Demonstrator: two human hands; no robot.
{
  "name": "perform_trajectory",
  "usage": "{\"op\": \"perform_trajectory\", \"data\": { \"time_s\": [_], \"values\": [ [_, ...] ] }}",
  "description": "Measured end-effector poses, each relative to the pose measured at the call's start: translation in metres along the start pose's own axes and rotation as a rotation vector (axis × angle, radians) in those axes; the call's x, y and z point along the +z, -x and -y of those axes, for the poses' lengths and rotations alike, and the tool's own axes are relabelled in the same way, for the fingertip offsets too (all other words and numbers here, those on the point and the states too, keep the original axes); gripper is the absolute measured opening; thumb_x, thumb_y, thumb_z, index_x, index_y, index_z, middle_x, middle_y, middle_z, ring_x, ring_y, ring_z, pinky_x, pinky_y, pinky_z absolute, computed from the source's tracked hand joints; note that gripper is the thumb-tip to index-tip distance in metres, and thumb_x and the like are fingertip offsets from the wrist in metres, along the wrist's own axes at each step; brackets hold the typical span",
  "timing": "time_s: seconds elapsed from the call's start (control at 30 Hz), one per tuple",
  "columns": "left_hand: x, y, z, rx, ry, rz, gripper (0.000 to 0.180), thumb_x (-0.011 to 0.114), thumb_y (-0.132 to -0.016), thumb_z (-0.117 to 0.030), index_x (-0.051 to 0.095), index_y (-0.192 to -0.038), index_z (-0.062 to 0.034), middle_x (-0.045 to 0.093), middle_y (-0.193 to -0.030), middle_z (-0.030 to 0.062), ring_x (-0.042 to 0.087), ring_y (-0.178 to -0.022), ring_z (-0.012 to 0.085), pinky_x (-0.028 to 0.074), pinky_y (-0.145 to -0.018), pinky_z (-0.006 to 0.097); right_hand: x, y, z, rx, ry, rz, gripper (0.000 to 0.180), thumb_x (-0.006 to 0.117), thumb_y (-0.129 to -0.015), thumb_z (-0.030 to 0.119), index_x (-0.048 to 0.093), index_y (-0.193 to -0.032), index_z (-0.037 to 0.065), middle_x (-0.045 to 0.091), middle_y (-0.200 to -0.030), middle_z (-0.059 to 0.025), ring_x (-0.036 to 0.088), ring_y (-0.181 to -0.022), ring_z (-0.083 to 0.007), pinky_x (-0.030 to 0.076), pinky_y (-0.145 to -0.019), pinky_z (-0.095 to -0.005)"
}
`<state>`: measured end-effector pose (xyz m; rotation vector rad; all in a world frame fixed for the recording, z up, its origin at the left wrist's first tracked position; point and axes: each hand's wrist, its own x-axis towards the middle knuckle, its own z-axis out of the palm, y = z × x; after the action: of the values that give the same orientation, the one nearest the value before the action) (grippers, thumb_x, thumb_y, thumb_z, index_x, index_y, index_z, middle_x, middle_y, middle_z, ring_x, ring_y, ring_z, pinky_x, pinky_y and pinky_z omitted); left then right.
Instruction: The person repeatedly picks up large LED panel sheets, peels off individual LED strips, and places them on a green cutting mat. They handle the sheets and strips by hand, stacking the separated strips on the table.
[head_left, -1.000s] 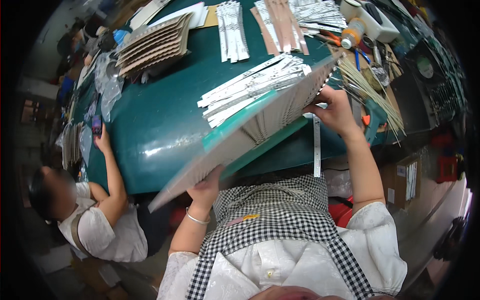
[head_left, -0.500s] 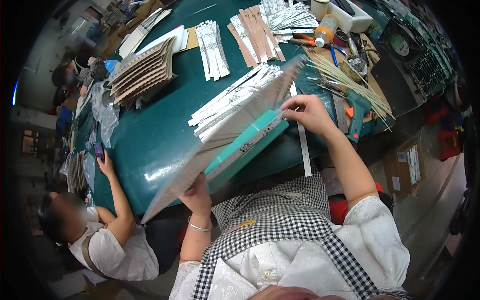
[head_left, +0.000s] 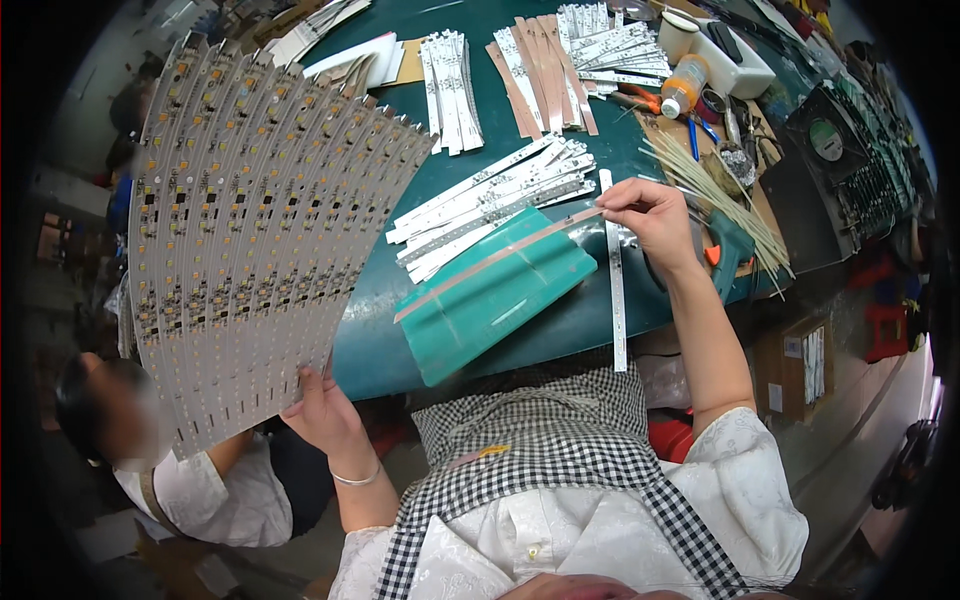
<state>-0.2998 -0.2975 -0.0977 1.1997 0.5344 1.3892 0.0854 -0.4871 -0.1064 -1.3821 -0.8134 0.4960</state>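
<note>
My left hand (head_left: pixel 322 412) grips the lower edge of a big panel of LED strips (head_left: pixel 255 235), held up at my left with its face toward me. My right hand (head_left: pixel 652 213) pinches the end of a thin brown strip (head_left: pixel 500 257) that lies across a green plastic board (head_left: pixel 495 292) on the dark green table (head_left: pixel 560 325). A pile of loose white LED strips (head_left: pixel 490 200) lies just behind the board. A single white strip (head_left: pixel 614 275) runs toward me beside my right wrist.
Another person (head_left: pixel 150 450) sits low at my left, under the panel. More strip bundles (head_left: pixel 450 90) and brown strips (head_left: pixel 545 75) lie farther back. At the right are thin sticks (head_left: pixel 715 200), an orange bottle (head_left: pixel 685 85), tools and a black device (head_left: pixel 825 165).
My left hand has swung the panel from flat over the table to upright at my left, uncovering the green board. My right hand left the panel's edge and now holds the brown strip.
</note>
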Motion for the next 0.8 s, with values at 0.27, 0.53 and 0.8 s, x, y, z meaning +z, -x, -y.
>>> {"op": "perform_trajectory", "data": {
  "time_s": [0.27,0.53,0.8],
  "values": [
    [0.026,0.006,-0.002,-0.259,0.060,-0.023,0.039,0.064,-0.082,0.006,0.051,-0.118,0.0017,0.059,-0.113,0.0109,0.059,-0.101,0.0204,0.050,-0.088,0.037,0.013,-0.067,-0.005,-0.267,0.941,-0.078,0.024,0.071,-0.078,0.014,0.069,-0.100,0.004,0.069,-0.094,-0.0053,0.060,-0.083,-0.0104,0.047,-0.075,-0.0248],
    [0.049,0.041,0.016,-0.538,-0.103,0.139,0.042,0.069,-0.075,0.006,0.053,-0.115,0.0045,0.063,-0.104,0.0108,0.062,-0.090,0.0187,0.050,-0.081,0.032,0.026,-0.003,0.038,0.247,0.056,0.313,0.045,0.074,-0.074,0.003,0.055,-0.113,-0.005,0.065,-0.099,-0.0061,0.059,-0.089,-0.0108,0.048,-0.080,-0.0266],
    [0.052,0.007,0.007,-0.476,-0.075,0.330,0.050,0.080,-0.071,-0.007,0.056,-0.112,0.0054,0.065,-0.105,0.0123,0.064,-0.093,0.0201,0.051,-0.085,0.032,0.029,-0.015,0.019,0.291,-0.025,0.347,0.036,0.072,-0.076,0.003,0.057,-0.107,-0.005,0.065,-0.097,-0.0065,0.061,-0.084,-0.0106,0.051,-0.076,-0.0265]
  ]
}}
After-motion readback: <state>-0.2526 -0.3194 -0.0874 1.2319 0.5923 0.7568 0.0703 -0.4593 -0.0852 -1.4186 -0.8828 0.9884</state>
